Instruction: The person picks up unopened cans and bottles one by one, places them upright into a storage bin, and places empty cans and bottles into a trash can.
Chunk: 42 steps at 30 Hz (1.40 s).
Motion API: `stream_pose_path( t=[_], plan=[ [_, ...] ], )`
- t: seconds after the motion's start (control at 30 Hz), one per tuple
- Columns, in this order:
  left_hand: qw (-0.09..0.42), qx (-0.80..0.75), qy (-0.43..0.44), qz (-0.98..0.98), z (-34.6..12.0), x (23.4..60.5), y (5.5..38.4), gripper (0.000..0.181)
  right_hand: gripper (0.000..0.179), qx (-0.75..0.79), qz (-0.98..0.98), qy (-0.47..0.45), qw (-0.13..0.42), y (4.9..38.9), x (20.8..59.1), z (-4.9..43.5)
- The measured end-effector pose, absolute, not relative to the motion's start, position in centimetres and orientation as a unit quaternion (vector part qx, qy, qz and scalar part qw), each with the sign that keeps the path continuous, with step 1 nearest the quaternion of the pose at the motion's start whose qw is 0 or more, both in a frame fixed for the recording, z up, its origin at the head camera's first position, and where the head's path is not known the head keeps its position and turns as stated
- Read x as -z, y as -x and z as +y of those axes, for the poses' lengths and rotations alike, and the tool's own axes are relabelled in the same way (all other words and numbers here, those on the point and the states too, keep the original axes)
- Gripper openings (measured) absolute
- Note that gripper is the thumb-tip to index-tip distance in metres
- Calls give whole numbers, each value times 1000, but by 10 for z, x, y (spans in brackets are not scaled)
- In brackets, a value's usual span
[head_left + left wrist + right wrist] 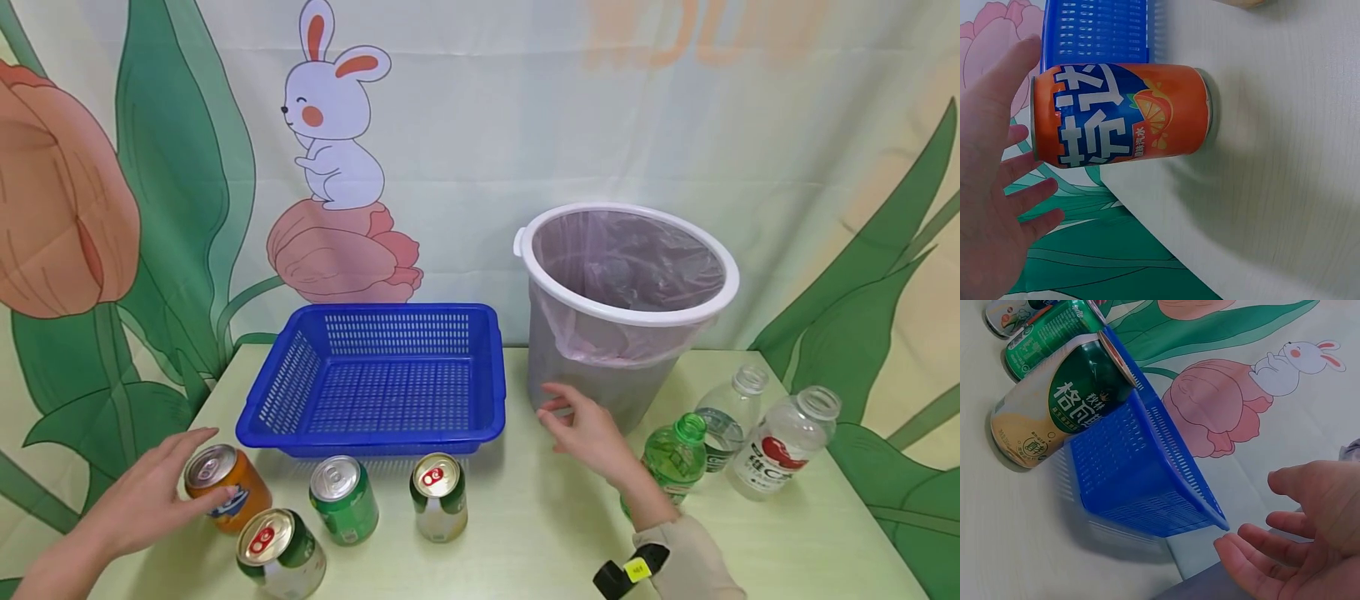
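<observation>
While the left hand, its fingers spread, hovers beside the orange can at the near left of the table without gripping it, a secure lift likely calls for curling thumb and fingers evenly around the body, then rising straight, clear of the gold-topped can just nearer. The right hand, relaxed and empty, hangs before the bin.

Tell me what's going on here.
A person's left hand is at the orange can, fingers spread, not gripping it; whether they touch is unclear. The right hand holds nothing and hangs in front of the bin. Three other cans stand upright on the table, near the basket. Three bottles stand beside the bin.
</observation>
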<state>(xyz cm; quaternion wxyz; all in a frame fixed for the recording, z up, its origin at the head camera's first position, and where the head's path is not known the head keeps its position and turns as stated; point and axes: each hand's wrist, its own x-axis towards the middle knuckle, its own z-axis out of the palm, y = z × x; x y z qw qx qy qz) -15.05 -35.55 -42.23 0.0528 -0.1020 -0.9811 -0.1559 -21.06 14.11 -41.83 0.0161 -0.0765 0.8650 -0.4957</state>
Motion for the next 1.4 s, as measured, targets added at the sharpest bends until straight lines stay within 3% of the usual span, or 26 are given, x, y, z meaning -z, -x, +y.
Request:
stream_pose_path(
  t=[0.3,0.73,1.13,1.4],
  plan=[
    [35,174,100,-979,-352,425,153,91,47,522,851,47,20,226,429,123],
    [-7,177,82,-981,-352,431,159,101,56,536,839,36,89,240,442,103],
    [-29,174,80,-981,-349,436,166,92,59,586,805,9,99,252,461,93],
    [-29,171,83,-981,-349,437,170,84,51,618,780,11,98,258,469,85]
  ],
)
